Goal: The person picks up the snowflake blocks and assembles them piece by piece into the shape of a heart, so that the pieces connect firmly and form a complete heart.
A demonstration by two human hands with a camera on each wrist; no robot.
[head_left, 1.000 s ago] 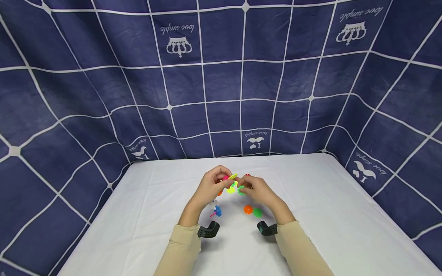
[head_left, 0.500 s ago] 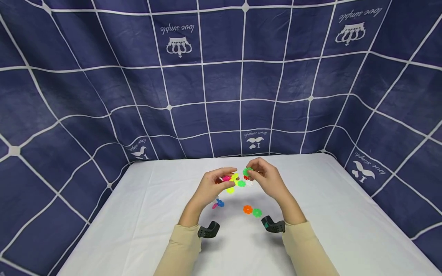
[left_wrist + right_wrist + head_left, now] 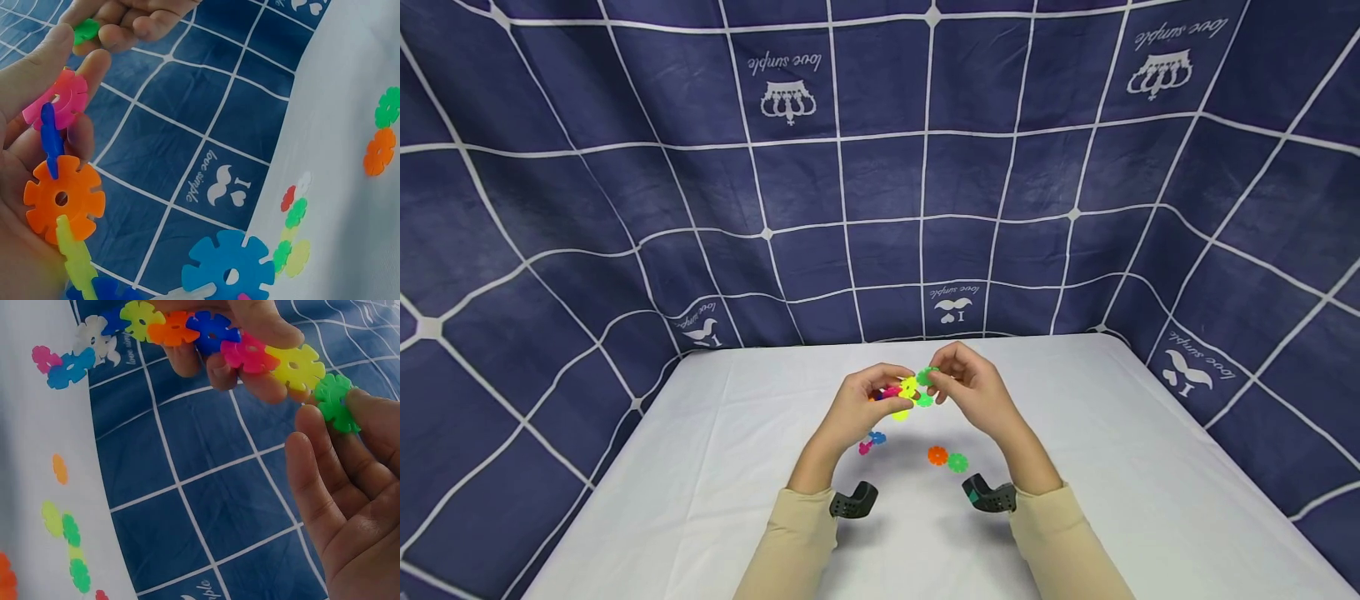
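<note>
Snowflake discs, notched plastic rounds, form a chain raised over the table. My left hand [image 3: 859,406] holds it, thumb and fingers around the pink disc [image 3: 249,352] and the yellow end disc [image 3: 299,367]. Behind that hand hang a dark blue disc [image 3: 213,334], an orange disc [image 3: 65,199] and more, down to a light blue disc [image 3: 230,265] at the low end. My right hand [image 3: 976,386] pinches a green disc [image 3: 335,403] between thumb and forefinger. Its edge meets the yellow disc's edge; whether the slots interlock I cannot tell.
A loose orange disc [image 3: 937,456] and a green one [image 3: 957,462] lie on the white-covered table [image 3: 1060,500] near the wrists. Farther back, several loose discs lie beneath the hands, including a yellow disc [image 3: 298,258] and a red disc [image 3: 288,198]. A blue checked curtain [image 3: 880,183] surrounds the table.
My right hand rose from the loose discs with the green disc, then moved left to the yellow end disc. My left hand stays nearly in place; the chain's hanging end has swung slightly.
</note>
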